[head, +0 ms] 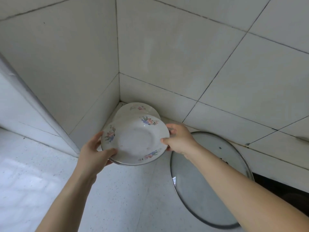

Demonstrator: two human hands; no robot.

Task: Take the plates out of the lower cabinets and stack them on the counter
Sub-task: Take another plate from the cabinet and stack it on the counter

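Both forearms reach in: left hand (95, 152) and right hand (179, 139) clamp fingers (110, 151) on opposite rims of the floral plate (135, 139), over another plate (137, 108) on the desk (50, 181). It looks stiff, slick and breakable.

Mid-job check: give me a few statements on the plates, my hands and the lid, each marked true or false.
1. The left hand and right hand both grip the front floral plate at its rim. True.
2. A second floral plate sits behind it in the tiled corner. True.
3. The glass lid lies to the left of the plates. False: it lies on the counter to their right, under the right forearm.
4. The front floral plate is plain white. False: it bears pink and blue flower prints.
5. The right hand rests on the glass lid. False: it holds the plate's rim.
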